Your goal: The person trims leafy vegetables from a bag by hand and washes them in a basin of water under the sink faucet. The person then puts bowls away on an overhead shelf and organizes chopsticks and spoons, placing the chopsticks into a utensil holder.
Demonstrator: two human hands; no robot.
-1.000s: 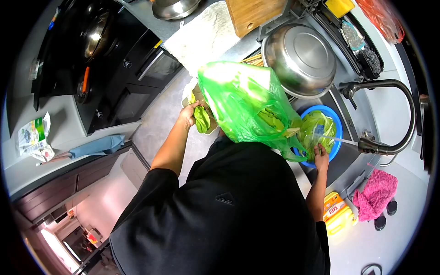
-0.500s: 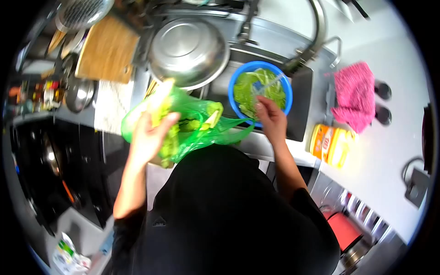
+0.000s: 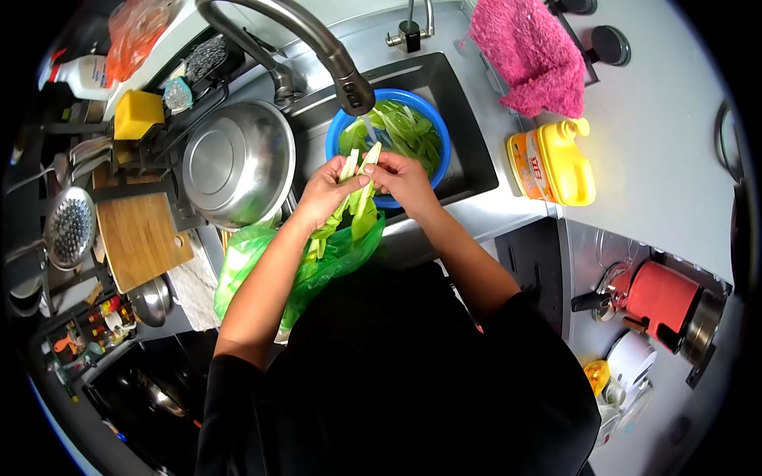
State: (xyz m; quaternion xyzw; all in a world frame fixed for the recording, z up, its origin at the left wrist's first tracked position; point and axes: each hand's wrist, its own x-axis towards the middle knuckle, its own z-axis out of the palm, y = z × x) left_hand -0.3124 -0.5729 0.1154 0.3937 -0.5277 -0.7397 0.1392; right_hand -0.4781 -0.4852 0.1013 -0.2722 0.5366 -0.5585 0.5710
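Note:
Pale-stemmed leafy greens (image 3: 363,218) are held between both hands, in front of the near rim of a blue basin (image 3: 445,141). My left hand (image 3: 321,195) is closed around several stalks, their leaves hanging toward me. With thumb and fingers, my right hand (image 3: 406,184) pinches one stalk near its cut end. More green leaves (image 3: 409,131) lie in the basin under water running from the faucet (image 3: 354,91). Beneath my left forearm, a green plastic bag (image 3: 244,260) hangs at the counter's front edge.
The basin sits in a dark sink (image 3: 470,159). Left of it lies an overturned metal bowl (image 3: 238,163), beyond it a wooden cutting board (image 3: 139,238). To the right are a yellow bottle (image 3: 567,163) and a pink towel (image 3: 532,55).
My left hand has brought greens from the bag to the basin. My right hand has moved from the basin's leaves onto a stalk. The view has shifted, and the bag hangs lower.

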